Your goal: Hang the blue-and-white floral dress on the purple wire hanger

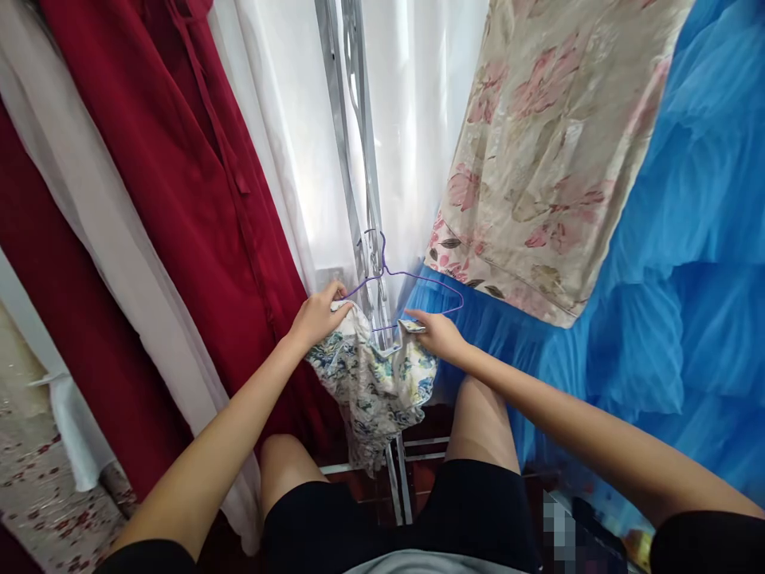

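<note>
A purple wire hanger (pixel 412 276) stands upright before a metal rack, its hook near a rail. Below its arms hangs a small white garment (pixel 376 383) with a blue and green floral print. My left hand (pixel 321 316) pinches the garment's left shoulder edge, close to the hanger's left end, which is hidden there. On the other side my right hand (pixel 441 333) grips the right shoulder edge, just under the hanger's lower bar. The right end of the hanger shows bare above that hand. The garment's neckline sags between the two hands.
Red dresses (pixel 197 223) and pale fabric hang at the left. A beige pink-flowered garment (pixel 531 175) hangs at the right, before blue ruffled fabric (pixel 675 319). Metal rack poles (pixel 352 119) rise in the middle, with a white curtain (pixel 418 104) behind.
</note>
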The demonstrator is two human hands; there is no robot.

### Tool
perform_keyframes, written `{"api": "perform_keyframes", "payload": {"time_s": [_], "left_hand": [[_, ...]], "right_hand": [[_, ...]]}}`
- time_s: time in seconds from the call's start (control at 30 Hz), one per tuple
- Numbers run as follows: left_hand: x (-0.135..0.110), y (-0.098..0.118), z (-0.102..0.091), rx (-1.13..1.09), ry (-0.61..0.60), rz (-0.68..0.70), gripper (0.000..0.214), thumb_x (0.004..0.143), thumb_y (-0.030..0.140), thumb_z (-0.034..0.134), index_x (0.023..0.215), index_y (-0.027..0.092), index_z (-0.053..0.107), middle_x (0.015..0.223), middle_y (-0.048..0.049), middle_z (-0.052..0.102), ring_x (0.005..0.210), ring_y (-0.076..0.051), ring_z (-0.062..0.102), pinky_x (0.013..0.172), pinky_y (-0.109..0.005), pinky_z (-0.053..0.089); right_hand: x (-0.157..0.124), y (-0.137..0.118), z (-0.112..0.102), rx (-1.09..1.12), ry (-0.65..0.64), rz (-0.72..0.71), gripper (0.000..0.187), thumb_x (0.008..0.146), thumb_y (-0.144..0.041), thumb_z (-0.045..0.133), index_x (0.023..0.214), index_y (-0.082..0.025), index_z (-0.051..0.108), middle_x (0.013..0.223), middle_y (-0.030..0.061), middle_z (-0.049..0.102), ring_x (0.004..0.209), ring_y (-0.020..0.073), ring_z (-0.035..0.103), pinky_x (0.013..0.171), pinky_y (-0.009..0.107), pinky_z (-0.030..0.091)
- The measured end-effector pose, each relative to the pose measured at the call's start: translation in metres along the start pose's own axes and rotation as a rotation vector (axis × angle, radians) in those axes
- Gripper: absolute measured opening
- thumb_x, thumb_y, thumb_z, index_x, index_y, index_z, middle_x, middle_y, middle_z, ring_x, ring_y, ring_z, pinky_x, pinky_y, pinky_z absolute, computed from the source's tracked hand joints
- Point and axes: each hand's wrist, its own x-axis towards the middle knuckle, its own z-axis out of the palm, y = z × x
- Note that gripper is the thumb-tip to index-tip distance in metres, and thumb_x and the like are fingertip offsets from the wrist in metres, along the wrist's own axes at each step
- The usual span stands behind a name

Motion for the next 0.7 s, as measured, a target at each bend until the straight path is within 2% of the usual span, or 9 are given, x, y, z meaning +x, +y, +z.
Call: {"api": "perform_keyframes", "payload": {"time_s": [0.07, 0.13, 0.2, 0.3, 0.37, 0.43, 0.5, 0.6, 0.7], "left_hand": [[-0.002, 0.005, 0.001, 0.068, 0.005, -0.027, 0.029, 0.097, 0.038, 0.054, 0.121, 0.022, 0.055, 0.099, -0.0065, 0.069, 0.089, -0.027, 0.070, 0.075, -0.034, 0.050], [-0.005, 0.006, 0.002, 0.111, -0.018, -0.026, 0.030, 0.100, 0.039, 0.050, 0.124, 0.023, 0.055, 0.102, -0.0073, 0.071, 0.089, -0.028, 0.071, 0.075, -0.034, 0.050], [-0.006, 0.005, 0.001, 0.125, -0.035, -0.010, 0.029, 0.101, 0.042, 0.047, 0.122, 0.024, 0.057, 0.104, -0.0073, 0.072, 0.091, -0.029, 0.072, 0.076, -0.034, 0.050], [-0.006, 0.001, -0.002, 0.149, -0.023, 0.010, 0.030, 0.103, 0.044, 0.043, 0.115, 0.024, 0.062, 0.103, -0.0069, 0.073, 0.094, -0.028, 0.071, 0.078, -0.034, 0.051], [-0.006, -0.007, -0.005, 0.146, 0.026, 0.001, 0.031, 0.103, 0.045, 0.042, 0.110, 0.024, 0.064, 0.106, -0.0074, 0.070, 0.098, -0.027, 0.069, 0.080, -0.034, 0.051], [-0.008, -0.017, -0.009, 0.122, 0.113, -0.058, 0.032, 0.099, 0.049, 0.049, 0.111, 0.023, 0.063, 0.117, -0.0093, 0.064, 0.100, -0.025, 0.067, 0.081, -0.033, 0.052], [-0.011, -0.028, -0.011, 0.075, 0.187, -0.168, 0.041, 0.092, 0.055, 0.059, 0.116, 0.022, 0.059, 0.121, -0.0105, 0.060, 0.095, -0.023, 0.066, 0.079, -0.033, 0.052], [-0.015, -0.035, -0.007, -0.031, 0.154, -0.312, 0.047, 0.088, 0.060, 0.062, 0.115, 0.022, 0.054, 0.100, -0.0049, 0.064, 0.082, -0.021, 0.064, 0.075, -0.031, 0.050], [-0.015, -0.021, 0.003, -0.079, 0.089, -0.301, 0.039, 0.096, 0.058, 0.050, 0.114, 0.024, 0.053, 0.084, -0.0010, 0.064, 0.079, -0.022, 0.065, 0.074, -0.031, 0.047]], "right_hand": [[-0.005, 0.025, -0.010, 0.008, 0.142, 0.016, 0.073, 0.087, -0.022, 0.059, 0.157, -0.018, 0.038, 0.100, 0.0070, 0.077, 0.090, 0.0261, 0.072, 0.072, 0.028, 0.045], [-0.004, 0.051, -0.022, 0.012, 0.276, 0.076, 0.080, 0.088, -0.028, 0.059, 0.161, -0.015, 0.027, 0.095, 0.0071, 0.077, 0.083, 0.0266, 0.072, 0.068, 0.029, 0.044], [0.002, 0.072, -0.033, 0.000, 0.296, 0.100, 0.070, 0.090, -0.034, 0.057, 0.155, -0.014, 0.040, 0.096, 0.0098, 0.077, 0.083, 0.0271, 0.071, 0.066, 0.029, 0.042], [0.013, 0.086, -0.046, 0.000, 0.188, 0.021, 0.037, 0.090, -0.034, 0.055, 0.117, -0.013, 0.070, 0.089, 0.0132, 0.076, 0.080, 0.0267, 0.069, 0.066, 0.029, 0.040], [0.013, 0.087, -0.054, 0.025, 0.142, -0.015, 0.031, 0.093, -0.038, 0.051, 0.087, -0.015, 0.072, 0.075, 0.0104, 0.073, 0.071, 0.0237, 0.065, 0.063, 0.028, 0.039], [0.007, 0.085, -0.063, 0.178, 0.084, -0.010, 0.042, 0.094, -0.048, 0.050, 0.074, -0.016, 0.068, 0.066, 0.0065, 0.068, 0.063, 0.0208, 0.062, 0.061, 0.028, 0.040], [-0.003, 0.081, -0.074, 0.511, -0.038, 0.039, 0.045, 0.090, -0.058, 0.057, 0.081, -0.016, 0.070, 0.071, 0.0058, 0.071, 0.066, 0.0210, 0.065, 0.063, 0.028, 0.046], [-0.015, 0.067, -0.083, 0.976, -0.243, 0.159, 0.055, 0.089, -0.065, 0.057, 0.102, -0.014, 0.071, 0.090, 0.0115, 0.076, 0.082, 0.0260, 0.073, 0.075, 0.034, 0.055], [-0.018, 0.038, -0.073, 0.925, -0.163, 0.174, 0.060, 0.102, -0.060, 0.037, 0.114, -0.010, 0.070, 0.099, 0.0146, 0.076, 0.093, 0.0283, 0.074, 0.082, 0.039, 0.058]]}}
